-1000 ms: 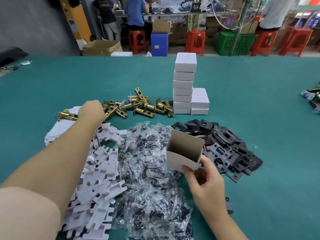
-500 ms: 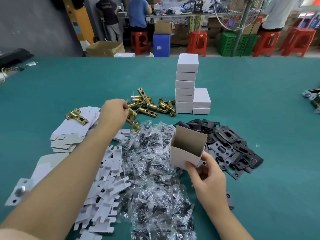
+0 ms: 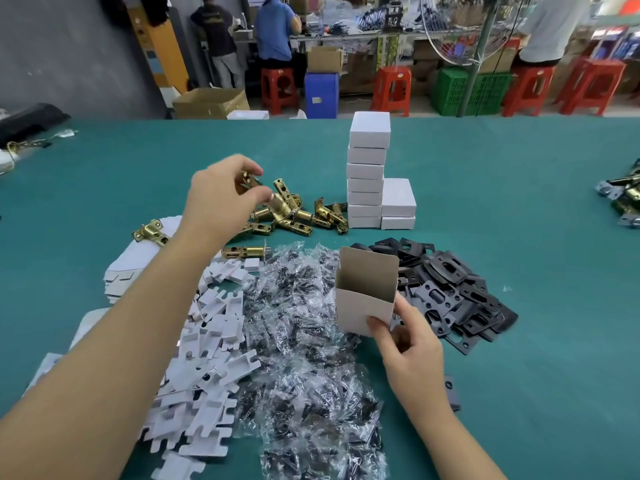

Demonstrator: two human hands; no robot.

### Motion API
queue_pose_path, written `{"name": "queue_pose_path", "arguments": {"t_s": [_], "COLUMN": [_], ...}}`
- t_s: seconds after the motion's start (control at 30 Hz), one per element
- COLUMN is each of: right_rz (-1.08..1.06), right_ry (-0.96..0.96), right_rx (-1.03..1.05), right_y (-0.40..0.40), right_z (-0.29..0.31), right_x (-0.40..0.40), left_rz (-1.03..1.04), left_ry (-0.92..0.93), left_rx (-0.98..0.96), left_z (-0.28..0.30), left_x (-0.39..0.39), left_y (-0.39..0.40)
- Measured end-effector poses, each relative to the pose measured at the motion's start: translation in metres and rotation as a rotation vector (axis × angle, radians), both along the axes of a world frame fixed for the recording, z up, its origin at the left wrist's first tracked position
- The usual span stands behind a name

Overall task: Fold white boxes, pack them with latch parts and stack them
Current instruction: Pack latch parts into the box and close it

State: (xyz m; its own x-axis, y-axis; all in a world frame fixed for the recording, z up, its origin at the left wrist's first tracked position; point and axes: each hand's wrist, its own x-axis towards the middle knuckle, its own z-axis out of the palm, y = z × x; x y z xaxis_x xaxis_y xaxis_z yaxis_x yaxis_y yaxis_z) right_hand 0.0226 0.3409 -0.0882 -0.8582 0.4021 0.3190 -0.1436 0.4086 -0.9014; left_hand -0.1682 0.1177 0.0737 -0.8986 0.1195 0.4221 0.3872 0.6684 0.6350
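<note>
Packing is the step we judge to be in hand, on a green worktop (image 3: 519, 202) that carries a stack of closed boxes (image 3: 367, 174) at the back. Nearer us, our right hand (image 3: 408, 344) pinches the lower corner of an open box (image 3: 363, 292), mouth up and tilted, above the bagged screws (image 3: 304, 341). Our left hand (image 3: 221, 199) pinches a brass latch (image 3: 247, 180), lifted above the latch pile (image 3: 298, 216). Next, we think, the latch must swing right and drop end-first into the box mouth.
</note>
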Motion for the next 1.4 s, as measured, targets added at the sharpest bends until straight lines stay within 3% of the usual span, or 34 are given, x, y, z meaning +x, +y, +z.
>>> {"name": "queue_pose_path", "arguments": {"t_s": [0.1,0.27,0.63,0.9,1.13,1.23,1.33,1.4], "right_rz": [0.009,0.045,0.167,0.180,0.116,0.083,0.016,-0.003], "right_ry": [0.012,-0.029,-0.021,-0.001,0.006,0.041,0.091,0.106], "right_rx": [-0.010,-0.030,-0.181,-0.206,-0.125,-0.057,0.015,0.053], "right_y": [0.000,-0.001,-0.002,-0.001,0.001,0.000,0.001,0.002], "right_z": [0.001,-0.001,0.002,0.001,-0.006,-0.003,0.000,0.002], "right_x": [0.000,0.001,0.001,0.000,-0.001,0.000,0.001,0.004], "left_rz": [-0.210,-0.451,-0.252,-0.206,-0.204,-0.219,-0.212,-0.128], "left_ry": [-0.091,-0.104,0.008,0.011,0.004,0.026,0.013,-0.031], "left_rx": [0.344,0.372,-0.002,-0.524,-0.626,-0.538,-0.205,-0.114], "left_z": [0.031,0.058,-0.003,-0.013,-0.013,-0.014,-0.015,-0.020], "left_x": [0.040,0.100,0.114,0.121,0.118,0.115,0.110,0.098], "left_y": [0.006,0.026,0.063,0.080,0.087,0.078,0.059,0.038]}}
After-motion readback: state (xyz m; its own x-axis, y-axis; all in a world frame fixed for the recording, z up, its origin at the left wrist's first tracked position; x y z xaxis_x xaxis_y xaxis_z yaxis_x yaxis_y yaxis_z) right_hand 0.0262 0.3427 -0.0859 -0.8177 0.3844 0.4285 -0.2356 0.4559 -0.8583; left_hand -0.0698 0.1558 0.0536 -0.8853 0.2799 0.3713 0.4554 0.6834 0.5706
